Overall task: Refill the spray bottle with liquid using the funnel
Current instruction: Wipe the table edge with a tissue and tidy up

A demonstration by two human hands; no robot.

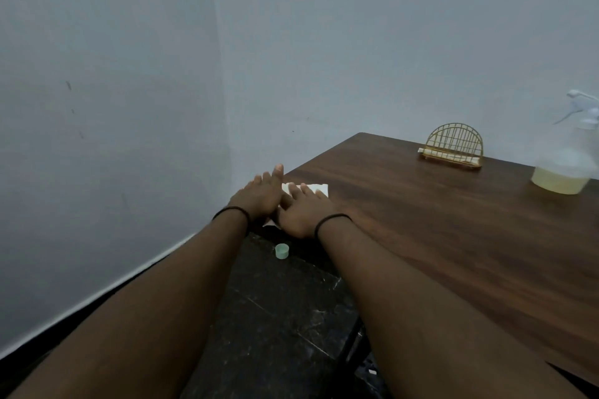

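A clear spray bottle [570, 155] with a white trigger head stands at the far right of the wooden table [453, 236], with pale yellow liquid in its bottom. Both my hands lie side by side at the table's left corner, far from the bottle. My left hand [259, 194] and my right hand [301, 210] rest flat, fingers spread, on a white folded tissue [319, 188]. Neither hand grips anything. No funnel is in view.
A gold wire napkin holder [453, 149] with white napkins stands at the table's back edge. A small green cap [282, 251] lies on the dark floor [285, 317] below my wrists. Grey walls close the corner to the left and behind.
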